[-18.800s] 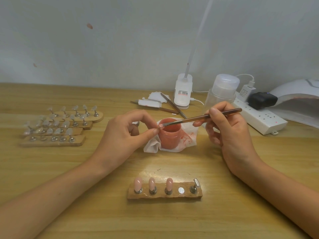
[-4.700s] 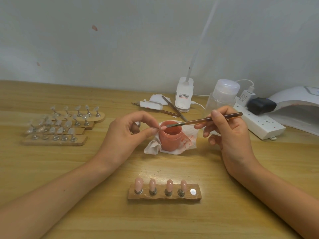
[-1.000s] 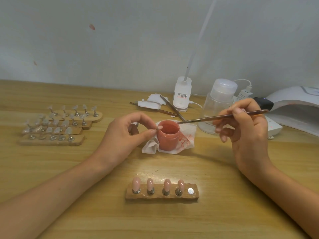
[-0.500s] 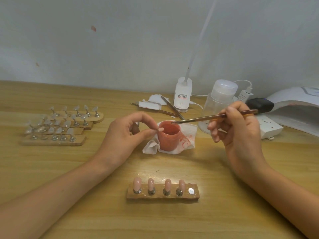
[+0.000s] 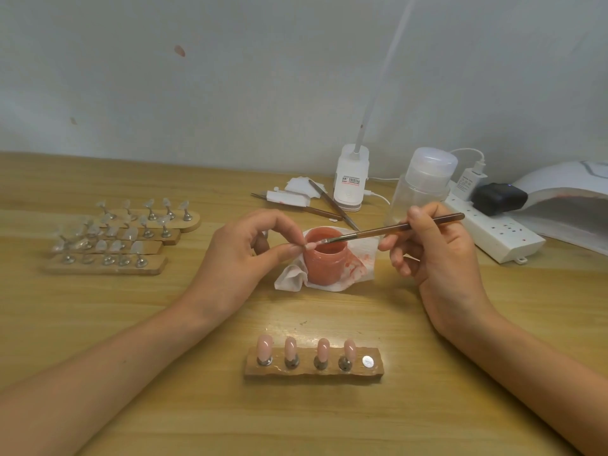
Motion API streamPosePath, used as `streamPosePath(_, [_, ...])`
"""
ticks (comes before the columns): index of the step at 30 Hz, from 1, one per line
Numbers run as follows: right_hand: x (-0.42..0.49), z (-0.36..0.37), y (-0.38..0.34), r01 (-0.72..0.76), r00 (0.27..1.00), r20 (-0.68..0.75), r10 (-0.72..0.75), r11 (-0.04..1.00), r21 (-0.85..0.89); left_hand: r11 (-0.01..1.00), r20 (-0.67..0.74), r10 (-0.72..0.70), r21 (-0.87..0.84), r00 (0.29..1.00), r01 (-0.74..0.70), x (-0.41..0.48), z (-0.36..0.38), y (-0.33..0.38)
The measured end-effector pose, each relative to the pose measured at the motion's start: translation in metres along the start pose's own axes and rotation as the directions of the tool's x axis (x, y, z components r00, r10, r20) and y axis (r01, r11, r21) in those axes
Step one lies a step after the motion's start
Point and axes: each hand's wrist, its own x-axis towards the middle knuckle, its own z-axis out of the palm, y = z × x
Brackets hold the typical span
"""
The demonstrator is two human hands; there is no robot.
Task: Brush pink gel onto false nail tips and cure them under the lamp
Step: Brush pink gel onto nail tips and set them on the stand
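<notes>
My left hand (image 5: 241, 258) pinches a small nail tip (image 5: 309, 246) on its stand, just left of the open pink gel jar (image 5: 325, 264). My right hand (image 5: 434, 255) grips a thin brush (image 5: 394, 229), and its bristles touch the nail tip over the jar's rim. Near the front, a wooden holder (image 5: 314, 370) carries several pink-coated tips, with one bare metal spot at its right end. The white curing lamp (image 5: 572, 205) stands at the far right.
The jar sits on a stained white tissue (image 5: 355, 268). Wooden holders with clear tips (image 5: 112, 238) lie at the left. Behind the jar are tools (image 5: 325, 205), a white desk-lamp base (image 5: 350, 182), a clear pump bottle (image 5: 424, 179) and a power strip (image 5: 496, 232).
My right hand has moved left, bringing the brush tip from over the jar onto the nail tip held in my left hand. My left hand has stayed in place.
</notes>
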Motion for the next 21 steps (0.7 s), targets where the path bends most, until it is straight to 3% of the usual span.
streamPosePath(6, [-0.0008, 0.0034, -0.0017, 0.008, 0.998, 0.060, -0.009, 1.000, 0.024, 1.000, -0.003, -0.001, -0.007, 1.000, 0.001, -0.0001, -0.0002, 0.0000])
streamPosePath(21, [-0.0014, -0.0011, -0.0009, 0.037, 0.999, 0.001, -0.037, 0.999, -0.037, 0.999, -0.010, -0.045, -0.019, 0.999, 0.044, -0.0005, -0.0004, -0.0010])
